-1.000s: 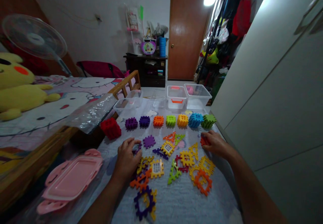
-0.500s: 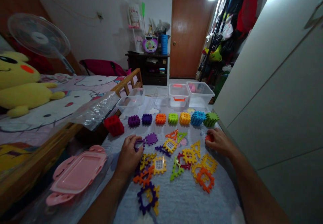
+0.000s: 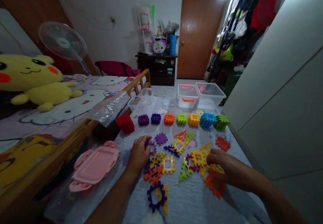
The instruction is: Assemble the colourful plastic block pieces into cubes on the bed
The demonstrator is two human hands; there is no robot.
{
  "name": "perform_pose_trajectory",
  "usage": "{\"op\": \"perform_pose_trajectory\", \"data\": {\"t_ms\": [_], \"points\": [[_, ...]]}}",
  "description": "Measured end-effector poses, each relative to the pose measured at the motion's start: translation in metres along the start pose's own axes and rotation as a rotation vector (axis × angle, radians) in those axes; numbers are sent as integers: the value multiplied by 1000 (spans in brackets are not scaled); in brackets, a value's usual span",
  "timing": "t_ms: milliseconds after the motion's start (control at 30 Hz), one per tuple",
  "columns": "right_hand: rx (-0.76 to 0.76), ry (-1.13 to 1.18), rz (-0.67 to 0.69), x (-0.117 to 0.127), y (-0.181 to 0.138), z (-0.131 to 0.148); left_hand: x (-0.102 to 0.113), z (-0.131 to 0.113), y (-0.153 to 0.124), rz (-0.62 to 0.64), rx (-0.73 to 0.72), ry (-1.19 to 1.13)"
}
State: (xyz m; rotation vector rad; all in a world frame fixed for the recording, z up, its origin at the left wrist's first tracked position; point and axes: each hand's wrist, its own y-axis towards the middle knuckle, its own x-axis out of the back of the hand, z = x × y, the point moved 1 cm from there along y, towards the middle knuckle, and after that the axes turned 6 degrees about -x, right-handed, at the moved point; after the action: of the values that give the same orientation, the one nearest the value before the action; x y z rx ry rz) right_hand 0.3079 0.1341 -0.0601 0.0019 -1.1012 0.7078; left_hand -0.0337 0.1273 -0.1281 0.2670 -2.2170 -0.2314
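My left hand rests on the cloth with its fingers curled on the edge of a purple openwork interlocking building piece. A solid purple tile lies just beyond it. My right hand is over a yellow window tile, thumb and fingers apart around it, partly hiding it. Under that hand, an orange frame piece shows in part. A yellow window piece lies left of the fingers. Farther back, an orange-red solid tile lies flat on its own.
Stacks of tiles stand in a row by colour, from a red stack to a green stack. Behind are clear plastic boxes. Loose pieces, including a dark purple frame, lie mid-cloth. A pink lid sits at left; a cabinet borders the right.
My right hand has let go of the orange-red tile and moved nearer, over the yellow and orange pieces. My left hand stays by the purple piece. The view has turned slightly left.
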Motion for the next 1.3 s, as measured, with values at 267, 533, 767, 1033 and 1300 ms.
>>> {"op": "perform_pose_trajectory", "data": {"t_ms": [267,533,767,1033,1300], "points": [[16,-29,-21,-28,2,-4,3,-2,-2,-50,-2,-2],[34,-161,-133,-27,32,2,20,-22,-6,7,-92,-60],[65,-200,-210,-20,53,33,53,-51,-53,493,-347,-22],[138,-108,-309,-37,64,41,38,-39,-85,514,-352,21],[146,-133,-295,-40,60,42,51,-22,-74,493,-320,30]]}}
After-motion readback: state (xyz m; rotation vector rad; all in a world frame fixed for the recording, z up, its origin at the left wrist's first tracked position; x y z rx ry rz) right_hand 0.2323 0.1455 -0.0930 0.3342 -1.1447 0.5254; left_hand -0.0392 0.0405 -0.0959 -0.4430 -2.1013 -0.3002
